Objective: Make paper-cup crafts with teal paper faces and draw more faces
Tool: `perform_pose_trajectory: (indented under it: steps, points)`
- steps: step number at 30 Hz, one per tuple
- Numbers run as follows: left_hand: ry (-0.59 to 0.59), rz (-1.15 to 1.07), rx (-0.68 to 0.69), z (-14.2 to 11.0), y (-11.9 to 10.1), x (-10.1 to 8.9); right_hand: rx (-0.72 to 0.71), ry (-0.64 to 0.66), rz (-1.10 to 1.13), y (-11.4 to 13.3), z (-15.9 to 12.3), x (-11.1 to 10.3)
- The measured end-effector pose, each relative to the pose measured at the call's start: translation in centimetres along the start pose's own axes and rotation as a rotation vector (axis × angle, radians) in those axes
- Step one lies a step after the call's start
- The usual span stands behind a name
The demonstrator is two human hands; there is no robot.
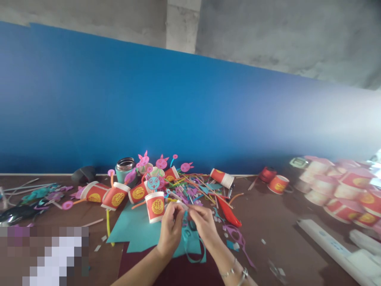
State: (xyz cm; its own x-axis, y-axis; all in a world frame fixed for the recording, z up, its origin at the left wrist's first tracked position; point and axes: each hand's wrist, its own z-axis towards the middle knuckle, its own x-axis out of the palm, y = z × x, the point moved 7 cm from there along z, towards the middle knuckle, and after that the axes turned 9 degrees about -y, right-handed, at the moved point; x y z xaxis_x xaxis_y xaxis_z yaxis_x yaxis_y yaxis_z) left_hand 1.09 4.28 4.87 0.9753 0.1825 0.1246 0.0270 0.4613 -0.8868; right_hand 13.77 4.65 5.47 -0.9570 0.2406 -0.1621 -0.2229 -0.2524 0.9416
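My left hand (172,222) and my right hand (204,224) meet over the blue-green paper, fingers closed in a pinch. Between their fingertips is a small white strip (182,205), too blurred to tell whether it is tape or paper; both hands seem to grip it. Just left of my left hand stands a red and white paper cup (155,207) with a yellow emblem and a blue paper cat face (153,182) above its rim. Blue-green paper sheets (133,226) lie beneath, and a cut paper loop (195,261) hangs below my right hand.
Several decorated cups (117,196) lie and stand at the left, beside an open thermos (125,169). Straws and paper scraps (205,186) are heaped behind my hands. A red pouch-like item (230,214), a power strip (323,238) and stacked cups (342,186) are at the right. A blue panel (178,107) backs the table.
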Motion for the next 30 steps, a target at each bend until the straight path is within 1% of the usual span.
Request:
perform_pose_trajectory:
  steps: [1, 3, 6, 7, 9, 10, 12, 13, 15, 17, 22, 27, 30]
  points:
    - [-0.018, -0.045, -0.043, 0.1, -0.1, -0.1, 0.017, -0.035, 0.004, -0.4, 0.2, -0.4]
    - [-0.050, -0.139, -0.182, 0.2, 0.4, -0.2, -0.031, -0.076, -0.054, -0.7, 0.8, -1.2]
    - [-0.078, -0.244, -0.425, -0.3, 2.1, -0.1, -0.236, -0.080, -0.283, -0.4, 1.2, -1.8]
    - [-0.075, -0.265, -0.480, -0.5, 2.6, 0.0, -0.301, -0.085, -0.382, -0.3, 1.2, -1.9]
    - [-0.063, -0.289, -0.534, -0.9, 3.3, 0.2, -0.383, -0.120, -0.551, -0.3, 1.1, -2.0]
    - [-0.055, -0.292, -0.541, -1.0, 3.6, 0.2, -0.402, -0.151, -0.592, -0.2, 1.0, -2.1]
    - [-0.048, -0.288, -0.540, -1.2, 3.8, 0.3, -0.409, -0.176, -0.541, 0.2, 0.8, -2.2]
    - [-0.049, -0.283, -0.536, -1.2, 3.8, 0.3, -0.400, -0.157, -0.460, 0.5, 0.8, -2.1]
    - [-0.047, -0.274, -0.529, -1.2, 3.7, 0.3, -0.350, -0.074, -0.278, 1.0, 0.7, -1.6]
    - [-0.039, -0.272, -0.530, -1.1, 3.6, 0.4, -0.302, -0.033, -0.187, 1.4, 0.7, -1.3]
    - [-0.005, -0.272, -0.516, -1.1, 3.3, 0.7, -0.288, -0.059, -0.173, 1.5, 0.6, -1.3]
    - [-0.013, -0.270, -0.517, -1.1, 3.3, 0.7, -0.303, -0.031, -0.179, 1.4, 0.4, -1.1]
    - [-0.010, -0.274, -0.536, -1.2, 3.5, 0.7, -0.309, -0.037, -0.184, 1.7, 0.4, -1.2]
